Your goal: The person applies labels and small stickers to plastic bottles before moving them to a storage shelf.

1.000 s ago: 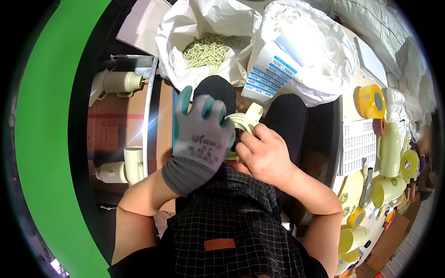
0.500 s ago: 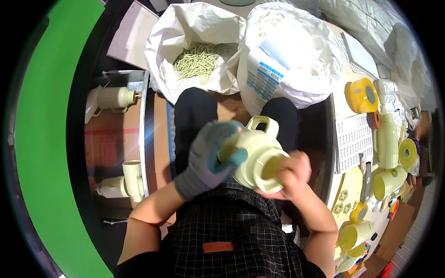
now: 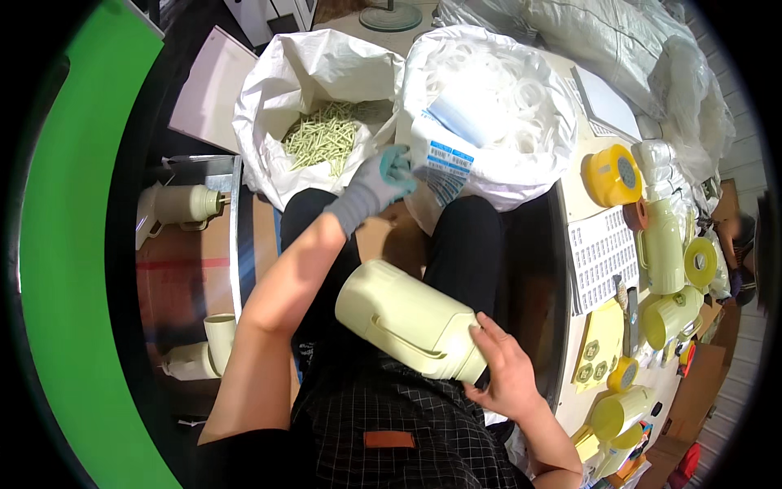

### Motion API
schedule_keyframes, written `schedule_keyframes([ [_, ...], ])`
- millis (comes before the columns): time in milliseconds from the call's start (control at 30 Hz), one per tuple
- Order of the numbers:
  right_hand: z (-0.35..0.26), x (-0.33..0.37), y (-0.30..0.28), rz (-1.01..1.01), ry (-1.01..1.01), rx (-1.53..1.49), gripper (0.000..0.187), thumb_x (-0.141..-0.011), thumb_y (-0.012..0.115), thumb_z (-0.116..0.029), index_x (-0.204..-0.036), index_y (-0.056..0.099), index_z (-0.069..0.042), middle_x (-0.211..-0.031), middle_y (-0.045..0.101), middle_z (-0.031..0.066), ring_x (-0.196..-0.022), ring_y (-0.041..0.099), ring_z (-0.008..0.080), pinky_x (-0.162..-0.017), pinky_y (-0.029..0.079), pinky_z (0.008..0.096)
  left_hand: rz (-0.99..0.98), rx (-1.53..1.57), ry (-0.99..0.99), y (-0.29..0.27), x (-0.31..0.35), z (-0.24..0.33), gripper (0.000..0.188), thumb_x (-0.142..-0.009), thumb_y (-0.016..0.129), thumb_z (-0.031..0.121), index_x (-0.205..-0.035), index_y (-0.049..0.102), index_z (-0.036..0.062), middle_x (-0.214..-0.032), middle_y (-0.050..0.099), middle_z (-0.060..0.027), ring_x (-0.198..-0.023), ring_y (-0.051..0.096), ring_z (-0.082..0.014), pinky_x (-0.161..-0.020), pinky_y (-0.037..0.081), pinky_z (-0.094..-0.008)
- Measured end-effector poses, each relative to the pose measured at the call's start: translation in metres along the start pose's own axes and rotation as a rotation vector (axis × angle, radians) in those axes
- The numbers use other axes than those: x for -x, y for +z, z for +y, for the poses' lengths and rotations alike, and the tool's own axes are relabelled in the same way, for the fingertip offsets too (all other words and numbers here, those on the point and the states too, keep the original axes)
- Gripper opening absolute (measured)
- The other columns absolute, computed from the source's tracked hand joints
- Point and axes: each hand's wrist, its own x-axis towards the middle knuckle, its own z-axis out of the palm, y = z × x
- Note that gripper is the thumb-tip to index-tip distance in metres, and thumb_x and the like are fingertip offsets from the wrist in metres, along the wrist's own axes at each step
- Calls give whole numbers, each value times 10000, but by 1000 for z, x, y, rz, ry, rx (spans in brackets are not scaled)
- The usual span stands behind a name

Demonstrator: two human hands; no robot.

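A pale yellow-green thermos jug (image 3: 403, 318) lies slantwise above my lap, its handle facing me and its neck to the right. My right hand (image 3: 509, 367), bare, is closed round the neck end. My left hand (image 3: 377, 186), in a grey and teal glove, is off the jug, reaching forward beside the labelled front of a white bag. Its fingers are loosely bent and apart, with nothing visible in them. That white bag (image 3: 533, 183) is full of translucent white rings (image 3: 521, 90). To its left, another white bag (image 3: 261, 122) contains pale green stick-like pieces (image 3: 322, 138).
On the right-hand table are a yellow tape dispenser (image 3: 612, 175), a printed label sheet (image 3: 601, 253), a yellow sticker sheet (image 3: 599, 342) and several pale green jug bodies (image 3: 664, 253). A metal-edged tray (image 3: 234, 244) on the left holds more jug parts. A green surface (image 3: 73, 244) runs along the far left.
My left hand has let go of the jug and moved forward to the bags. The jug has swung round, with its neck now toward the lower right, still in my right hand.
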Motion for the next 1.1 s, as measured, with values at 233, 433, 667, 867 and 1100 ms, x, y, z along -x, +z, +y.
schedule_keyframes([
  [233,1,-22,-3,-59,95,-69,959,-676,916,-311,-1510,507,-71,-1465,552,249,-1151,681,419,-976,581,452,11,126,-60,11,34,23,725,-854,817,14,-1493,474,-2,-1234,705,-110,-1001,708,-159,-901,597,-309],
  [433,1,-20,-1,-65,128,-153,1036,-639,947,-286,-1537,473,-85,-1443,584,242,-1188,682,409,-999,584,448,160,-290,54,-5,57,54,691,-863,793,36,-1495,521,97,-1019,740,-81,-894,715,-123,-836,588,-292],
  [667,-2,-18,-6,-138,199,-209,1106,-644,954,-265,-1589,410,-77,-1454,588,266,-1238,659,418,-1050,560,446,340,-419,452,-16,63,41,219,-877,805,86,-1092,768,67,-974,770,-96,-806,736,-243,-739,568,-317],
  [867,-2,-10,-4,-113,268,-342,1102,-670,946,-230,-1612,398,-67,-1402,639,260,-1243,680,373,-1075,541,419,325,-510,569,-25,80,36,166,-851,774,32,-1016,766,53,-1133,736,-97,-901,733,-242,-784,575,-329],
  [1100,5,5,45,145,214,-557,1126,-667,945,-155,-1615,363,22,-1457,613,239,-1332,625,303,-1131,466,395,664,229,3,-42,200,86,132,-916,761,-6,-1045,736,6,-1039,723,-123,-811,698,-166,-718,564,-308],
])
